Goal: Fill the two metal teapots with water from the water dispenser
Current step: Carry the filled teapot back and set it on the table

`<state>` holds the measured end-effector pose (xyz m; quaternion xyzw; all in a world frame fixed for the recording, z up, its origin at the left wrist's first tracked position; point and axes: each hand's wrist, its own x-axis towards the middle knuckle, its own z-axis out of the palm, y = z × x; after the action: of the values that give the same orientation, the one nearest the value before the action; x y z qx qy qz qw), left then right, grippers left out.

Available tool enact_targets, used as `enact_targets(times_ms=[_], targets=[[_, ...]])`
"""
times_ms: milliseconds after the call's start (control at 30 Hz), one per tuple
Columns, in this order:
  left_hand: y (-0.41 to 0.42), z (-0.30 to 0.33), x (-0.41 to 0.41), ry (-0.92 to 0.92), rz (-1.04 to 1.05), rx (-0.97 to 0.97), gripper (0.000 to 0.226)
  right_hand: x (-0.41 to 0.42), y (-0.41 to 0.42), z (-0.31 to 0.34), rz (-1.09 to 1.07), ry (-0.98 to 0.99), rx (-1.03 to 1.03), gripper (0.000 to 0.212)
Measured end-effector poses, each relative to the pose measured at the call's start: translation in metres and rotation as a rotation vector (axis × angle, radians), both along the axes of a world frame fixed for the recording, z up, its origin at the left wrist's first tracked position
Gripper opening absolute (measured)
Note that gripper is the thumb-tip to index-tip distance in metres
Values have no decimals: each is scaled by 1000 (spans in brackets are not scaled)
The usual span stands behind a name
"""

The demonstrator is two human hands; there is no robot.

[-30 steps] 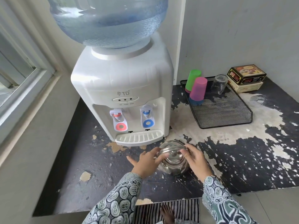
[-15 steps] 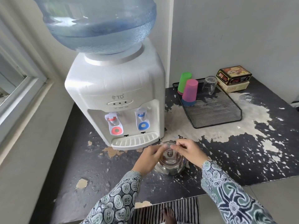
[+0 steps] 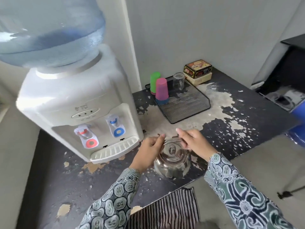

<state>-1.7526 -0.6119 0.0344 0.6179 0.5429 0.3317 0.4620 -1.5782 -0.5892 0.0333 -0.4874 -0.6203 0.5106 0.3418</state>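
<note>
Teapot (image 3: 172,158) down on the dark desk (image 3: 247,123), just in front and to the right of the dispenser (image 3: 79,103), not yet under a tap. Lid with its little knob still on top, so no water can go in yet. Thin wire handle raised over the lid, with both hands on it. Left hand (image 3: 148,151) curled, fingers pinched on the left end of the handle. Right hand (image 3: 193,140) curled too, fingers wrapped on the right end, one finger poking out. Held this way most likely to stand the handle up, ready for a lift, or to get it out of the way of the lid. Only one teapot in view; second one not seen. Blue tap (image 3: 115,127) on the near side and red tap (image 3: 86,138) further left, with a drip tray (image 3: 115,149) under them, a good spot to set the pot. Big water bottle (image 3: 49,32) on top, partly full. Off to the back, a mesh tray (image 3: 189,113) with cups (image 3: 161,90) turned upside down, likely to dry. Task hardly begun.
</note>
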Motion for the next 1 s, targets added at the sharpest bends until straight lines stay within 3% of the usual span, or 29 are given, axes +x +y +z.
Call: enact_targets(times_ms=[433, 700, 1000], targets=[[-40, 37, 202, -51, -368, 165, 60, 193, -105, 29, -364, 121, 128, 50], [-119, 37, 394, -131, -532, 193, 52, 373, -227, 43, -477, 66, 106, 40], [-180, 41, 588, -190, -820, 175, 52, 528, -332, 44, -852, -43, 218, 27]])
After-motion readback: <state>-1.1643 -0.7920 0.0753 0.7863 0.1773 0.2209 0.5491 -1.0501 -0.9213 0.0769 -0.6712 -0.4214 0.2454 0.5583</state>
